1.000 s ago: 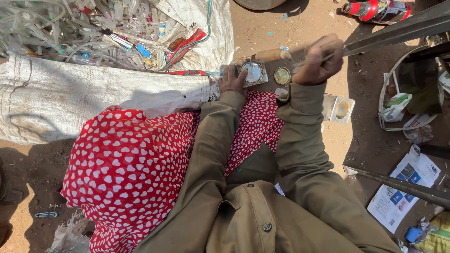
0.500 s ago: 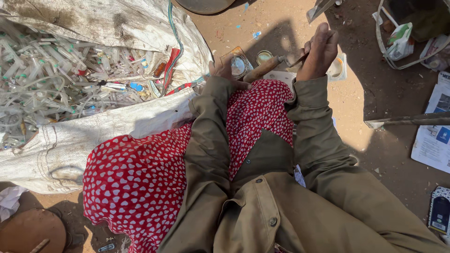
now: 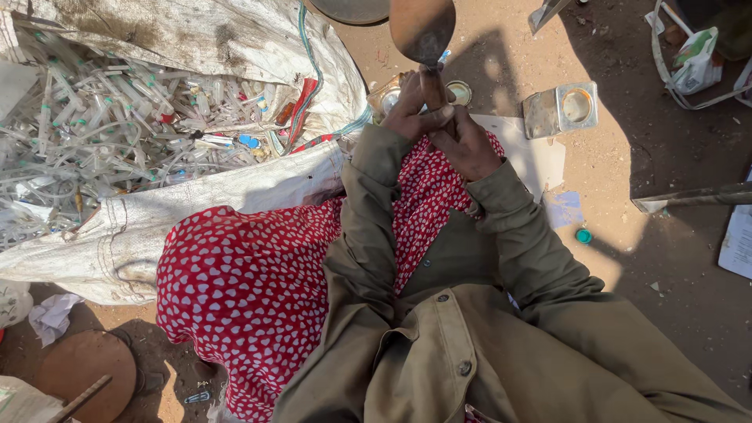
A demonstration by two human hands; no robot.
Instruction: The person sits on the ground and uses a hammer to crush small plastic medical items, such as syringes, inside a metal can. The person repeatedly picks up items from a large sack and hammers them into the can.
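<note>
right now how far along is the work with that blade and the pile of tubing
Done: flattened metal pieces lie on the ground. In hand: both the left hand and right hand grip the blade tool, raised upright. Left: the sack holds a large heap of plastic tubing.

One camera sits on the person's head, looking steeply down over the olive jacket [image 3: 470, 352] and red skirt [image 3: 258, 290], close to both hands, with sandy ground [image 3: 627, 258] beyond.

tool handle [image 3: 432, 88]: hidden inside both hands | tool blade [image 3: 423, 27]: top cut by frame edge
</note>
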